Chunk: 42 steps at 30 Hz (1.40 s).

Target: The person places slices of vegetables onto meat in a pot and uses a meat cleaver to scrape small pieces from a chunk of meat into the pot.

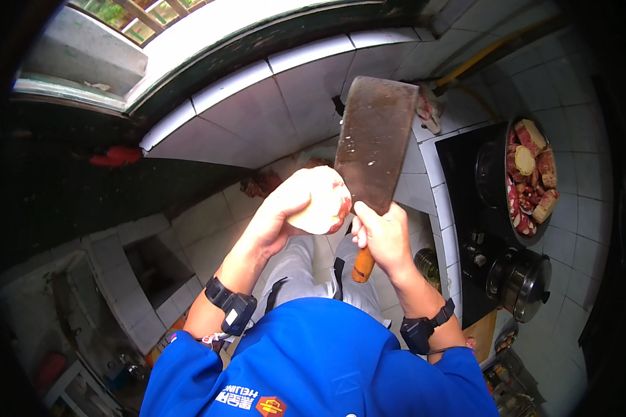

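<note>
My left hand (283,211) grips a chunk of peeled tuber (321,203), pale with patches of reddish skin on its right side. Right beside it, my right hand (380,232) holds a cleaver by its wooden handle (363,265). The wide dark cleaver blade (376,138) points away from me, with small pale bits stuck to it. Its lower left edge is next to the tuber; whether they touch I cannot tell. Both hands are in the air above the tiled floor.
On the black cooktop (456,151) at the right stand a metal bowl (532,237) of cut tubers and a lidded steel pot (524,285). A tiled ledge (313,54) runs below the window. A wooden board (481,333) lies near my right elbow.
</note>
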Available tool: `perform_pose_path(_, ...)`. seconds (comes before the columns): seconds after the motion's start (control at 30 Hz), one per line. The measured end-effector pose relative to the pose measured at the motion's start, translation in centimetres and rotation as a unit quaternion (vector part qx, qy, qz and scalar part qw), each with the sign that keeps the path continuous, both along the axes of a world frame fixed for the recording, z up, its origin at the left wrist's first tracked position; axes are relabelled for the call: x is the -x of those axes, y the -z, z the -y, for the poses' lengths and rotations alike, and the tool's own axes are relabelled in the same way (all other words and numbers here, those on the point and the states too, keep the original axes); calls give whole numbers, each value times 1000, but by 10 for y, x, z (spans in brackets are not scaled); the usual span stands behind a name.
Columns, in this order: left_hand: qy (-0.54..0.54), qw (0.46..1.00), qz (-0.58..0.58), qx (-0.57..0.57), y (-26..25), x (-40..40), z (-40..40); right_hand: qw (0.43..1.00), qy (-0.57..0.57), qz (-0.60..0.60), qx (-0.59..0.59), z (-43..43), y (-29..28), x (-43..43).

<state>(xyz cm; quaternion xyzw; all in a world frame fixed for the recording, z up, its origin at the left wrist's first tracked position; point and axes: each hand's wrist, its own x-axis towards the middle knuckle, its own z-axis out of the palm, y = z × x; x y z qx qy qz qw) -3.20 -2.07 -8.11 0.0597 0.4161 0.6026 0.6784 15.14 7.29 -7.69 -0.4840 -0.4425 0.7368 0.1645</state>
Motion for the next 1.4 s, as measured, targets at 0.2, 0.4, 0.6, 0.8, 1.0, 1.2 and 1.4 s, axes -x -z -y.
perform_pose_path(0.2, -14, 999, -12, 40, 0, 13, 1, 996, 46, -71, 5, -8, -23, -29)
perform_pose_path(0.4, -52, 995, 55, 61, 10, 1, 4, 993, 82, -18, -78, -2, -6, -17)
perform_pose_path(0.6, 12, 996, 69, 51, -10, -10, -6, 993, 33, -111, -32, -1, 8, -6)
perform_pose_path(0.8, 46, 992, 120, 15, -19, -5, -2, 995, -11, -95, 8, -10, -12, -4)
perform_pose_path(1.0, 159, 986, -43, 2, -24, 10, 4, 986, -5, -156, 52, -15, -10, -1)
perform_pose_path(1.2, 257, 954, -145, 47, -37, 23, -3, 974, 32, -209, 82, -6, 11, -7)
perform_pose_path(1.4, 173, 979, -112, 4, -36, 24, -1, 970, 48, -223, 77, -7, 16, -13)
